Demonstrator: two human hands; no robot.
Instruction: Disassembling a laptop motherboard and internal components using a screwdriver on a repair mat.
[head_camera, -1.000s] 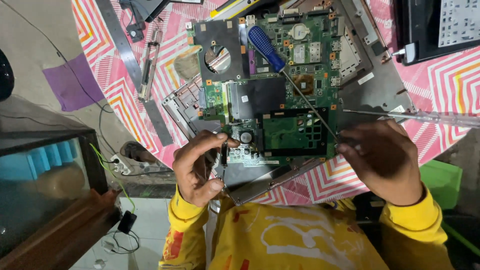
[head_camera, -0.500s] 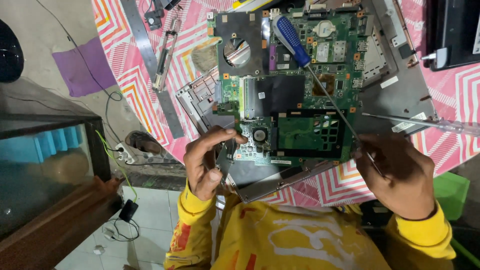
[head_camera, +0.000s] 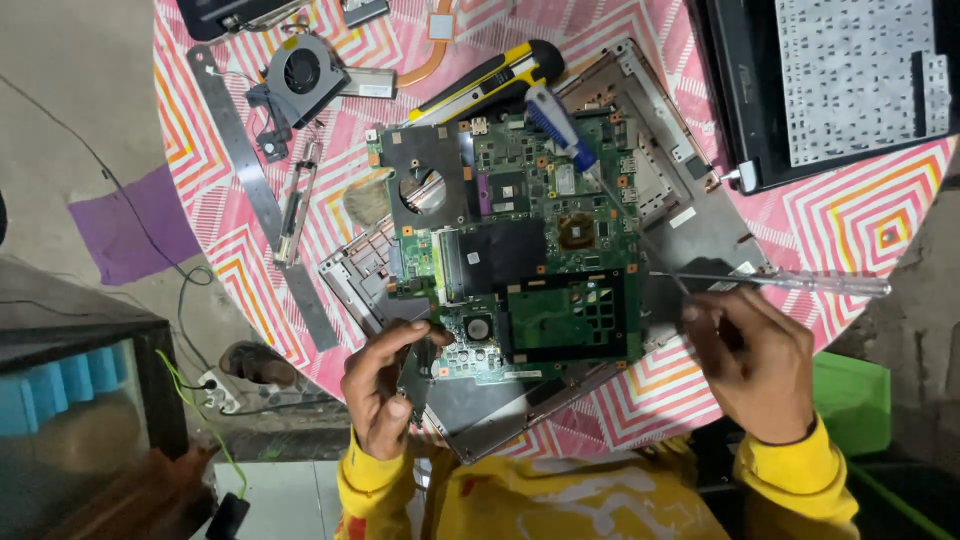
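Note:
A green laptop motherboard (head_camera: 540, 260) lies in a grey metal chassis (head_camera: 690, 220) on a round table with a pink patterned cloth (head_camera: 200, 150). My left hand (head_camera: 385, 385) pinches the board's near-left corner, thumb on top. My right hand (head_camera: 755, 365) is at the near-right edge, fingers closed on the thin shaft end of a blue-handled screwdriver (head_camera: 556, 126) that slants across the board. Just beyond those fingers, a clear-handled screwdriver (head_camera: 810, 284) lies level across the chassis edge.
At the back left are a black cooling fan (head_camera: 300, 75), a copper heat pipe (head_camera: 432, 55) and a long metal strip (head_camera: 250, 180). A yellow-and-black tool (head_camera: 490, 85) lies behind the board. A keyboard (head_camera: 840, 80) lies far right, a green bin (head_camera: 855, 400) below it, and a power strip (head_camera: 215, 390) on the floor.
The view has shifted so more of the table's far side shows. Both hands stay at the board's near edge, and the blue-handled screwdriver keeps its slant.

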